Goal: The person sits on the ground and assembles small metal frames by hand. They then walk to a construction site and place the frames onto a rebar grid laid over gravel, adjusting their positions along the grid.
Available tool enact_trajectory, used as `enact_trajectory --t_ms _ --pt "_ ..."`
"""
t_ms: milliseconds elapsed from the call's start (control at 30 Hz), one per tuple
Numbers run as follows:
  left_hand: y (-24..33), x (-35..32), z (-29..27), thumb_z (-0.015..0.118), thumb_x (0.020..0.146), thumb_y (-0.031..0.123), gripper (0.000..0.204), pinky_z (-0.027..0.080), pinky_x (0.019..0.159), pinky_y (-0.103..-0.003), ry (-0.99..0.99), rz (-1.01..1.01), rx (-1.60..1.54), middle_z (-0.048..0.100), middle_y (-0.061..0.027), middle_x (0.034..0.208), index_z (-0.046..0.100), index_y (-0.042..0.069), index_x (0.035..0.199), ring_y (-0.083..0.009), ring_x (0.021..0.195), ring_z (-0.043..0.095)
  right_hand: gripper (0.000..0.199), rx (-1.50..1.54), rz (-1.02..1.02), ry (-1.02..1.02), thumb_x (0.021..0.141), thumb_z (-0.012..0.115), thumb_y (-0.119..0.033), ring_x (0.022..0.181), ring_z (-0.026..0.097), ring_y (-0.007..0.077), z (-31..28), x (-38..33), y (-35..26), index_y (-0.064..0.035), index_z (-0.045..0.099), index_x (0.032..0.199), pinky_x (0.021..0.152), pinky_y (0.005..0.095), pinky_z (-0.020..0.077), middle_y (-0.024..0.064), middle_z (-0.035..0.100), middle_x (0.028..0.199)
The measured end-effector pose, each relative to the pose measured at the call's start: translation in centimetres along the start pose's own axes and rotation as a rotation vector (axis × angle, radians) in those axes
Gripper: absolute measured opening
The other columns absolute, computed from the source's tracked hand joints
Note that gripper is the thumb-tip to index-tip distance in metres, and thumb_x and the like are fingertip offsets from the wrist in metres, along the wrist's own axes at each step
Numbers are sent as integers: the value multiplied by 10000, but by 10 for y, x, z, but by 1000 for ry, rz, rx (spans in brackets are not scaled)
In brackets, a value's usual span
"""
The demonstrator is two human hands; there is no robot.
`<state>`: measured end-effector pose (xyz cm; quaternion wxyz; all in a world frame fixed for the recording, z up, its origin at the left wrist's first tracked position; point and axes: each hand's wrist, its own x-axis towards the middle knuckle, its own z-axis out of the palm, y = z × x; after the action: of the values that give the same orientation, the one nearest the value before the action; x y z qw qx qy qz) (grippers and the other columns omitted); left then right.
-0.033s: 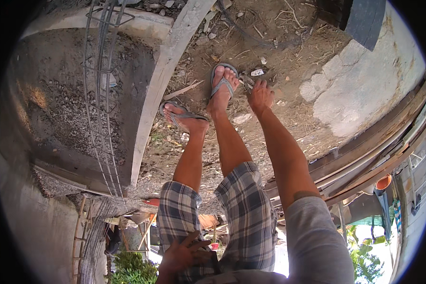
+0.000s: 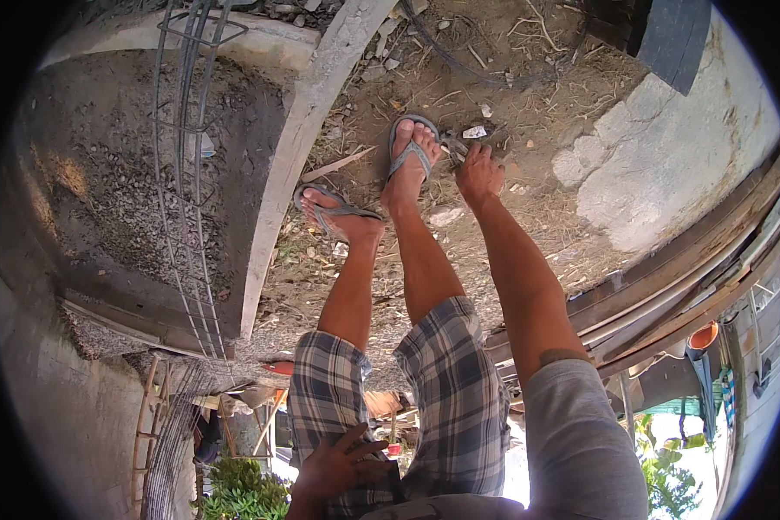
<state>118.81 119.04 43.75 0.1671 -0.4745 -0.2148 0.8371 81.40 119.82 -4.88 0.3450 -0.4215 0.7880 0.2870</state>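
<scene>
My right hand [image 2: 480,176] reaches down to the dirt beside my right foot [image 2: 407,165], fingers curled and closed. A small greyish, metal-looking piece [image 2: 453,147] sticks out from the fingertips toward the toes; its kind is too small to make out. Close by on the ground lies a white scrap [image 2: 474,133]. Up at my lap, my left hand [image 2: 342,464] rests against the plaid shorts [image 2: 334,390] with its fingers spread, holding nothing that shows. Grey flip-flops [image 2: 325,192] are on both feet.
Left of my feet runs a concrete edge [image 2: 279,182] beside a sunken gravel bed [image 2: 121,191]. A long rebar cage [image 2: 185,191] lies across that bed. At the right are a broken concrete slab [image 2: 641,165] and stacked boards [image 2: 667,303]. A wood splinter [image 2: 338,165] lies between the feet.
</scene>
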Motion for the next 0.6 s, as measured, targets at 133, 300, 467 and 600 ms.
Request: enact_trajectory --t_ms 133,300,467,600 --pt "13 -4 16 279 1009 668 765 264 1119 -677 61 -26 217 283 -256 1596 176 207 1610 -502 1407 364 458 16 -55 -105 847 691 -286 1137 624 343 -15 -17 -10 -55 530 1208 893 491 529 142 582 1254" --pt "-13 13 -1 267 1042 611 707 308 1128 -638 -143 48 -757 307 -254 1581 198 182 1599 -491 1390 383 366 317 -183 -170 833 637 -166 901 696 433 -58 -106 43 -22 515 1147 769 508 576 229 671 1034" --pt "-11 11 31 443 1037 528 658 461 1041 -556 187 184 -341 387 -234 1528 311 137 1549 -426 1333 469 499 332 -45 -232 837 578 -108 775 690 464 -153 -247 108 -13 412 1298 683 559 550 285 686 844" --pt "13 -34 60 579 1007 423 636 567 880 -474 477 621 -142 525 -186 1404 364 97 1510 -344 1166 616 532 667 376 -83 814 652 -170 904 693 458 -188 -372 160 -36 484 1301 801 496 561 287 699 994"
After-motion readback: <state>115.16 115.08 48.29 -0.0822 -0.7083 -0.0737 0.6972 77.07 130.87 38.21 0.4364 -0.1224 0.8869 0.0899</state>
